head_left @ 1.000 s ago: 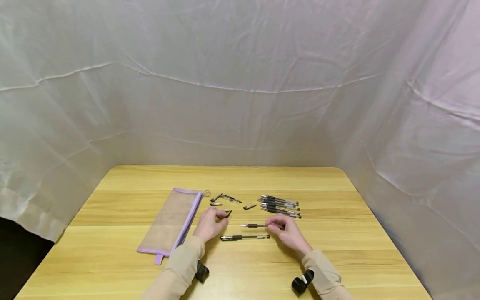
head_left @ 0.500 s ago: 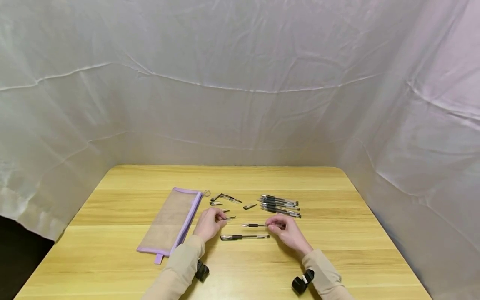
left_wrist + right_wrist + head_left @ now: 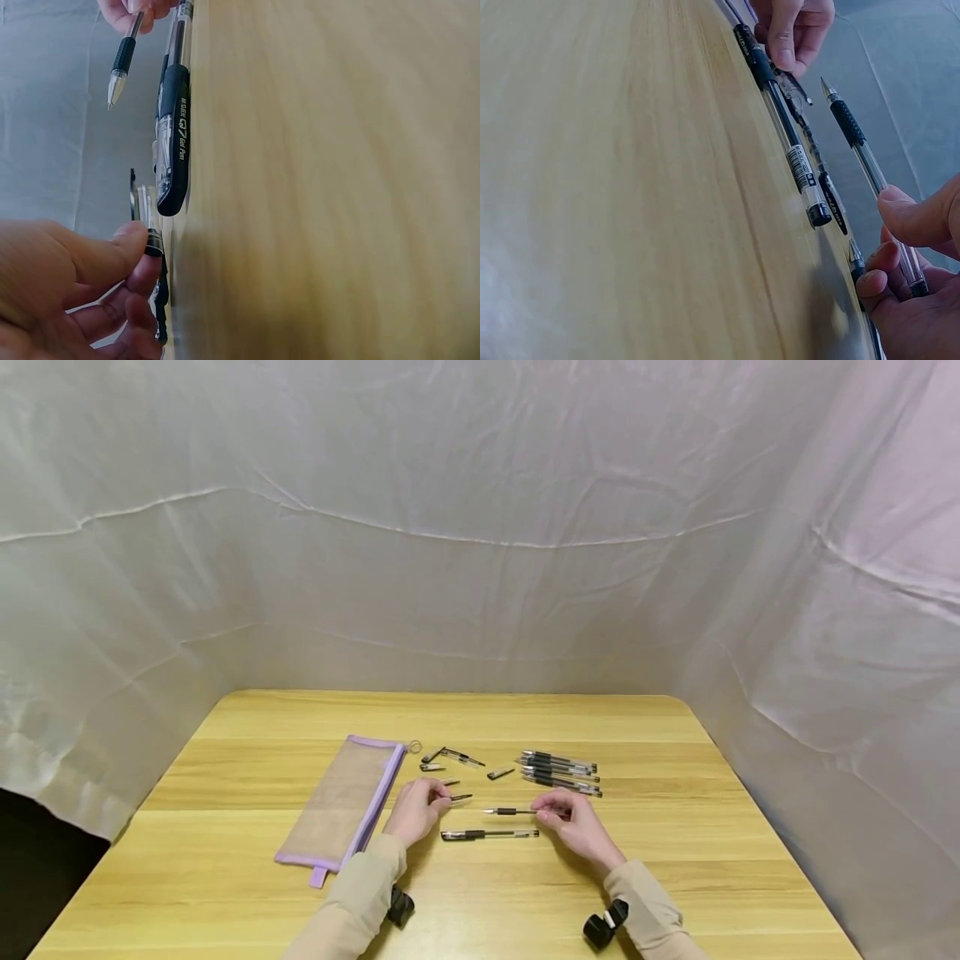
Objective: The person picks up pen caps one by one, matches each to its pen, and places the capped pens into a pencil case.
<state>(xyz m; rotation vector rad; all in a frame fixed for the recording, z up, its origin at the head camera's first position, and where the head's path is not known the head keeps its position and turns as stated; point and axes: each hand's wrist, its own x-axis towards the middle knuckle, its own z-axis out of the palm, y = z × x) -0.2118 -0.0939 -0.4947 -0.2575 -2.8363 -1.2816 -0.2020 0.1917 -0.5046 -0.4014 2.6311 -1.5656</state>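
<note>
My left hand (image 3: 418,810) pinches a clear pen cap (image 3: 146,204) by its black end between thumb and fingertips; its open end and clip point toward the right hand. My right hand (image 3: 573,828) grips an uncapped gel pen (image 3: 862,150) near its rear, the metal tip pointing left toward the cap. Cap and pen tip are apart. In front of both hands, nearer the body, a capped black gel pen (image 3: 489,835) lies flat on the table.
Several uncapped pens (image 3: 558,772) lie in a row at the back right. Loose caps (image 3: 500,772) and a clipped group of small pieces (image 3: 453,757) lie behind the left hand. A purple-edged mesh zip pouch (image 3: 341,802) lies to the left on the wooden table (image 3: 720,860).
The cap in my left hand has turned from slanting away to pointing right, toward the pen tip. My right hand and its pen have stayed almost still.
</note>
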